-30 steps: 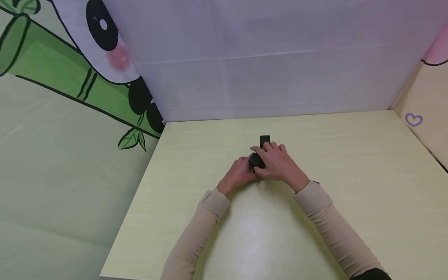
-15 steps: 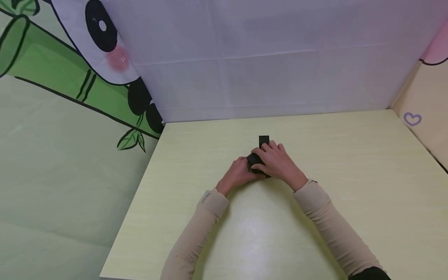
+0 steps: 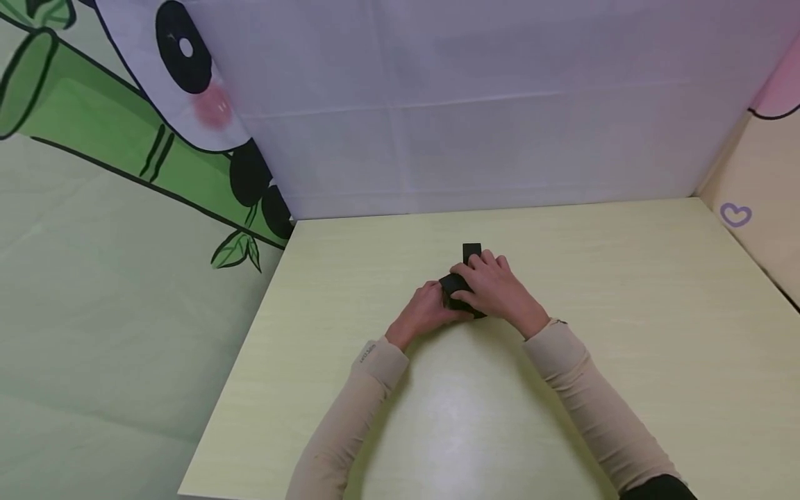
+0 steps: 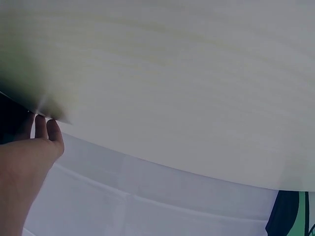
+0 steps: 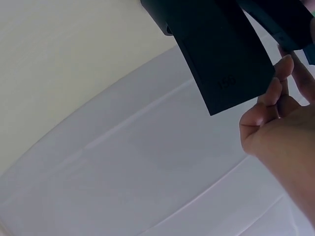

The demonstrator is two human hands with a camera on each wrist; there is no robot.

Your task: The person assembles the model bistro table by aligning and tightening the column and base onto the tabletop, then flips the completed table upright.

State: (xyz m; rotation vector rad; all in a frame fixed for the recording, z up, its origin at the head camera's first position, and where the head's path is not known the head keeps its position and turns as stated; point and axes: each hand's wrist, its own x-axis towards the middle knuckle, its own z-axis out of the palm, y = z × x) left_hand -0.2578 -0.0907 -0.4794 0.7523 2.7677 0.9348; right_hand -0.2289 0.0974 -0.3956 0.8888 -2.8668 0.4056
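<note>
Near the far middle of the table, both hands are on a dark, nearly black device [image 3: 455, 285] of unclear kind. Its flat rectangular plate [image 5: 221, 59] carries a small raised marking like "150" in the right wrist view, and a thick bar-like part [image 5: 283, 22] runs beside it. My left hand [image 3: 431, 307] grips the device's left side, thumb along the near edge. My right hand [image 3: 496, 288] lies over its right side, thumb and fingers curled about the thick part. The palms and sleeves hide much of it. In the left wrist view, bent fingertips [image 4: 51, 129] meet a dark mass.
A pale wood-grain table [image 3: 625, 312] extends around the hands. Behind it hangs a lavender cloth [image 3: 487, 153]; a green panda-and-bamboo print [image 3: 94, 104] covers the left side. A cream panel with a purple heart [image 3: 736, 214] stands at the right.
The thick dark part has shifted slightly left and down under my right hand, and more dark edge shows beyond my left thumb. Over the last half second almost nothing moves.
</note>
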